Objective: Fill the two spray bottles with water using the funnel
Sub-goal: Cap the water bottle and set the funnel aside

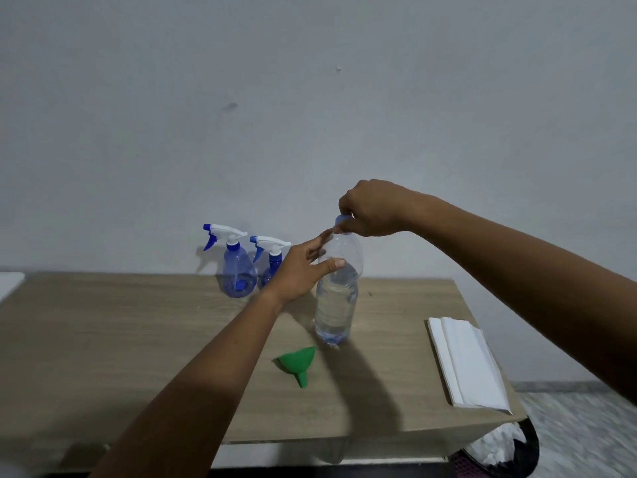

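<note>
A clear water bottle (pixel 336 301) stands upright mid-table, about two-thirds full. My right hand (pixel 372 210) pinches its blue cap (pixel 341 219) from above. My left hand (pixel 303 267) steadies the bottle's shoulder, thumb across the front and fingers stretched behind. Two blue spray bottles with white trigger heads stand capped at the back against the wall: one on the left (pixel 238 270), the other (pixel 272 267) partly hidden behind my left hand. A green funnel (pixel 298 362) lies on its side in front of the water bottle.
The wooden table (pixel 103 339) ends close to me and at the right. Folded white paper towels (pixel 468 363) lie near its right edge. A dark bin with white waste (pixel 499 450) sits on the floor below the right corner. A grey wall stands behind.
</note>
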{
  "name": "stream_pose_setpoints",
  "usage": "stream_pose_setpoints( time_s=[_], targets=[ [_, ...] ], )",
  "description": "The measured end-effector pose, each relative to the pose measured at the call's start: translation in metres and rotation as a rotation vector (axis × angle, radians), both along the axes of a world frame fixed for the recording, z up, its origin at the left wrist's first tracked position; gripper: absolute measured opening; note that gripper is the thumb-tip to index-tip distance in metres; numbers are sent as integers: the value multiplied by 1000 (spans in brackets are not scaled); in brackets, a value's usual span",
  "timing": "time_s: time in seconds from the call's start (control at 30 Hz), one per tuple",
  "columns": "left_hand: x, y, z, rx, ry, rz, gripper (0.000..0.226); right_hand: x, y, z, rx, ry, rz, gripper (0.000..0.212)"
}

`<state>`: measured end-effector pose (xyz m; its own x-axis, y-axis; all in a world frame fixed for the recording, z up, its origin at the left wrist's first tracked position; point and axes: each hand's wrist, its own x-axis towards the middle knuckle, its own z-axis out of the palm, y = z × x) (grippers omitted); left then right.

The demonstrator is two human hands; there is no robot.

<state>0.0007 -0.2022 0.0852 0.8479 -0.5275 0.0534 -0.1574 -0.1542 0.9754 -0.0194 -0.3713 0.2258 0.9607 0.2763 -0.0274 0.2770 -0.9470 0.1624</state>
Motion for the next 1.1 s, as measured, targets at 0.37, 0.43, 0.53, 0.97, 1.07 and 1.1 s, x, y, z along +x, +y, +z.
stream_pose_setpoints(
  time_s=[0.37, 0.43, 0.53, 0.97, 1.07, 1.1],
  targets=[
    [-41, 63, -89, 275, 185, 109, 81, -51, 0, -152, 1269, 8, -294, 79],
    [-43, 80, -122, 383, 170, 95, 80, -54, 6, -190, 1366, 51, -354, 90],
    [-50, 90, -151, 505, 131, 66, 82, -52, 9, -226, 1408, 63, -420, 90],
    [-68, 81, -167, 328, 23, 328, 17, -48, 13, -241, 1481, 11, -378, 83],
    [-69, 82, -165, 120, 306, 405, 23, -49, 15, -240, 1490, 13, -386, 85],
    [-71, 82, -164, 52, 430, 434, 26, -49, 15, -240, 1495, 11, -386, 85]
  ],
)
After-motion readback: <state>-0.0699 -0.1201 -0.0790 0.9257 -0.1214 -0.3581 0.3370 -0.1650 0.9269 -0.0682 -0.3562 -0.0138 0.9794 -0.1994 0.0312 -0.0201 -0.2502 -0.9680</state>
